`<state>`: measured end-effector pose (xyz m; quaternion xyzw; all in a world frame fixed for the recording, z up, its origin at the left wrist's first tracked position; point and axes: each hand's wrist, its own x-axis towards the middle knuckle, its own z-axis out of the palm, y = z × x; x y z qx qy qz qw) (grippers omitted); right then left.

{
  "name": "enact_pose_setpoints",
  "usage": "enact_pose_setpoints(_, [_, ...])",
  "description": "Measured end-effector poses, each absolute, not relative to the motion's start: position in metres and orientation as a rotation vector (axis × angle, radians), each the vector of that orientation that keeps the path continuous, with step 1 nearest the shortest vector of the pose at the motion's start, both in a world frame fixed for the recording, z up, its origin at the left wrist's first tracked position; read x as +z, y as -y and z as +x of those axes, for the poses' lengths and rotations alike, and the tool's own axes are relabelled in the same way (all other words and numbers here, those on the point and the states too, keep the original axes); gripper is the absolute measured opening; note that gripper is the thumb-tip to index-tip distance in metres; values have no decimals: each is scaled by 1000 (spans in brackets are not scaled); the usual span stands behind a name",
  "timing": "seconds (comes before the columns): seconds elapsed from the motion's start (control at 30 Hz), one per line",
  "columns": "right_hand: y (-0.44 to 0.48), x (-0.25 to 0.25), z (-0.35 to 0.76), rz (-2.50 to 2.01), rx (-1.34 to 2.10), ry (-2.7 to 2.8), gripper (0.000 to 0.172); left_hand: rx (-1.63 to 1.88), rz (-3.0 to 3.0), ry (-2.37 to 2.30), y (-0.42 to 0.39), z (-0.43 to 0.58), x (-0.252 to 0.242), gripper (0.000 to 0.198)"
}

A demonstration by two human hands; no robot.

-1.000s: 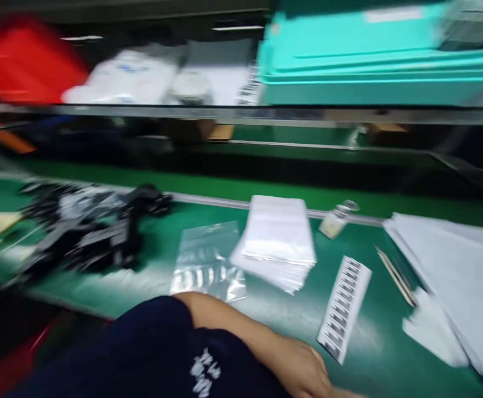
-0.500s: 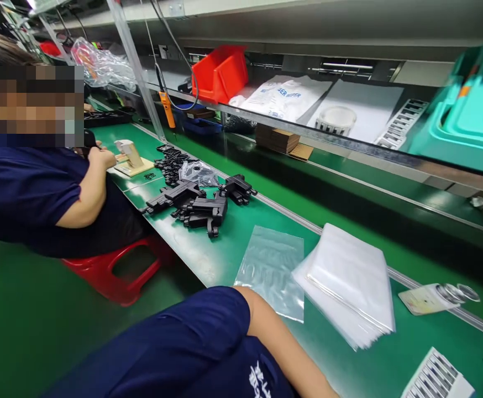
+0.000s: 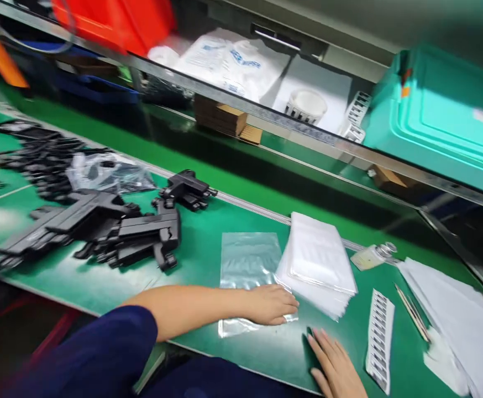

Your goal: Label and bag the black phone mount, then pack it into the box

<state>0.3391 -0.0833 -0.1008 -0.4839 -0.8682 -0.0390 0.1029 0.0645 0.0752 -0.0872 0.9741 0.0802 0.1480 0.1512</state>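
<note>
1. Your left hand lies flat, palm down, on the lower right part of the clear plastic bag. The fingers are spread and relaxed, not curled round anything; it presses on the bag rather than clasping it.
2. That bag lies flat on the green work surface, between the black plastic parts on your left and the stack of white bags on your right. Its right edge runs just beside the stack, and your left fingertips reach almost to the stack's lower corner.
3. Your right hand rests low on the work surface near the front edge, fingers straight and loosely together, palm down. It holds nothing and touches only the green surface.
4. Just to the right of your right hand lies a strip of barcode labels, close but not touched.
5. Farther right lie a thin pencil-like tool and a spread of white sheets, well apart from both hands.
6. Behind the white stack a small bottle lies on its side beside the metal rail.
7. A teal bin sits on the shelf above.
</note>
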Motion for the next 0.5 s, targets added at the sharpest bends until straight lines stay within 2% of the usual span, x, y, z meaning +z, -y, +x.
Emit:
enact_pose_setpoints(0.13, [78, -100, 317, -1557, -25, 2589, 72, 322, 2752, -177, -75, 57, -93, 42])
enact_pose_setpoints(0.3, [79, -91, 314, -1588, 237, 2626, 62, 253, 2728, -172, -77, 53, -89, 45])
enact_pose_setpoints(0.4, [79, -87, 314, -1617, 438, 2624, 56, 261, 2770, -159, -78, 53, -91, 43])
enact_pose_setpoints(0.5, [77, -85, 314, -1604, 613, 2587, 57, 351, 2816, -137, -80, 53, -97, 47])
